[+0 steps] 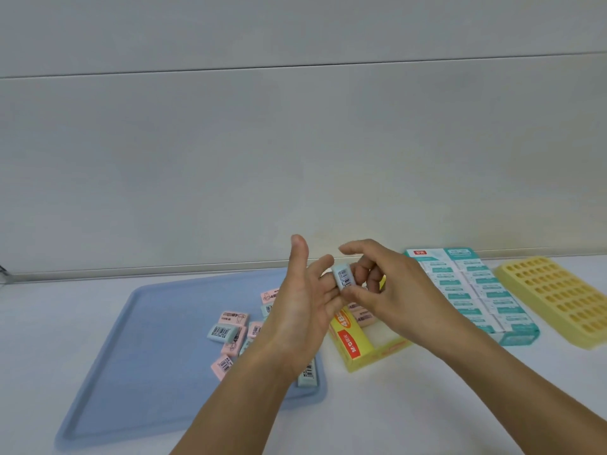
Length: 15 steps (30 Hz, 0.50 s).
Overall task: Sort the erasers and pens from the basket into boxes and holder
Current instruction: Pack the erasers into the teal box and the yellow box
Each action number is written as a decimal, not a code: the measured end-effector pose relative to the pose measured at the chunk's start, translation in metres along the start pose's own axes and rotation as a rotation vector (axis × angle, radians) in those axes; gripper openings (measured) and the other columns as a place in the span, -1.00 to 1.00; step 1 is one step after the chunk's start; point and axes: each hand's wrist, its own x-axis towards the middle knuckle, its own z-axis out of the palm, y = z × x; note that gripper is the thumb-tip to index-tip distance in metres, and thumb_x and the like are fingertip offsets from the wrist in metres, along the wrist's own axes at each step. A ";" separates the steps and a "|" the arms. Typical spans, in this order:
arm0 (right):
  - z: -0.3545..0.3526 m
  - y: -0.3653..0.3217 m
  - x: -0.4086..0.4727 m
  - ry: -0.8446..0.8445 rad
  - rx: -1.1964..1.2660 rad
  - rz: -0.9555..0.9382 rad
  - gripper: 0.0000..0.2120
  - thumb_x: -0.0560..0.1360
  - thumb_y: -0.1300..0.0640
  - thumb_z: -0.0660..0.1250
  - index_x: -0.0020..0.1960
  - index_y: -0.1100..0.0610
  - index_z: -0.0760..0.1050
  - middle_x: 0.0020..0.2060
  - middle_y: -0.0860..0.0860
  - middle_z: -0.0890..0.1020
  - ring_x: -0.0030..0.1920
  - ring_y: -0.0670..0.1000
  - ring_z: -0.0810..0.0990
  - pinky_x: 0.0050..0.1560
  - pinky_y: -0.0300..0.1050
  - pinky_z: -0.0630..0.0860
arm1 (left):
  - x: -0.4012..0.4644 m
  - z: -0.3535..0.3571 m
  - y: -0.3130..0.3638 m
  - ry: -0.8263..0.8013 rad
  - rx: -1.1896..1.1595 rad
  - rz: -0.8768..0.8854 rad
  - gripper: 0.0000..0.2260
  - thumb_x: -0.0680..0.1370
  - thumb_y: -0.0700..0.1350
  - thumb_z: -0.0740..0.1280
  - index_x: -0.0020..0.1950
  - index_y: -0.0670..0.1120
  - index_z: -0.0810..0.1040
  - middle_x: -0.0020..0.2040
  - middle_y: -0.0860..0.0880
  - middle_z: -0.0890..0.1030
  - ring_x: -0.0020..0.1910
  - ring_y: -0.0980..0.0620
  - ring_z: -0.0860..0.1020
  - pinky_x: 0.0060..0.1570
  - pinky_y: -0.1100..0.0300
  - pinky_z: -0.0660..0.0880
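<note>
The blue tray [138, 349] looks like smooth matt plastic. The yellow holder [555, 298] is plastic too, pitted with holes. The yellow box [353, 344] and teal box [476, 290] seem printed card, slightly glossy. The white table [410, 405] is smooth and matt. The erasers [226, 333] wear paper sleeves, perhaps.

- A white table [427, 405] spreads across the lower part of the view.
- A pale grey wall [295, 142] rises behind it, crossed by a thin horizontal seam [295, 69].
</note>
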 end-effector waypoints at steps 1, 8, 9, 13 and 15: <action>-0.002 0.001 0.000 -0.016 -0.033 -0.050 -0.63 0.45 0.13 0.45 0.16 -0.20 0.48 -0.25 -0.13 0.51 -0.21 -0.16 0.49 -0.20 -0.37 0.37 | 0.000 0.001 -0.001 -0.016 0.039 0.011 -0.16 0.39 0.41 0.11 0.48 -0.15 0.26 0.23 -0.21 0.60 0.23 -0.08 0.58 0.37 0.01 0.37; -0.016 0.011 -0.003 0.095 0.212 -0.184 -0.71 0.46 0.30 0.44 0.05 -0.04 0.68 -0.22 -0.09 0.62 -0.19 -0.05 0.58 -0.15 -0.34 0.44 | 0.003 -0.004 0.002 0.046 0.305 0.080 -0.76 0.63 -0.07 0.24 0.07 -0.19 0.63 -0.10 -0.14 0.67 -0.15 -0.01 0.65 -0.09 0.19 0.59; -0.016 0.012 -0.005 0.091 0.234 -0.193 -0.70 0.44 0.31 0.45 0.05 -0.04 0.68 -0.23 -0.08 0.62 -0.21 -0.05 0.57 -0.15 -0.36 0.43 | 0.003 -0.005 0.003 0.049 0.283 0.066 -0.81 0.61 -0.15 0.27 0.04 -0.22 0.63 -0.17 -0.15 0.64 -0.24 0.02 0.61 -0.21 0.23 0.58; -0.014 0.012 -0.010 0.035 0.265 -0.129 -0.64 0.41 0.28 0.48 0.08 -0.12 0.65 -0.20 -0.09 0.62 -0.19 -0.06 0.59 -0.12 -0.35 0.47 | 0.002 -0.005 0.002 0.084 0.237 0.062 -0.85 0.54 -0.31 0.34 0.09 -0.28 0.60 -0.24 -0.16 0.64 -0.32 0.06 0.58 -0.30 0.29 0.56; -0.014 0.011 -0.012 0.007 0.260 -0.065 -0.59 0.36 0.19 0.53 0.11 -0.18 0.60 -0.17 -0.15 0.63 -0.15 -0.09 0.62 -0.07 -0.30 0.53 | 0.003 -0.004 0.001 0.125 0.223 0.095 -0.86 0.52 -0.33 0.36 0.07 -0.28 0.59 -0.24 -0.18 0.64 -0.33 0.04 0.60 -0.31 0.28 0.57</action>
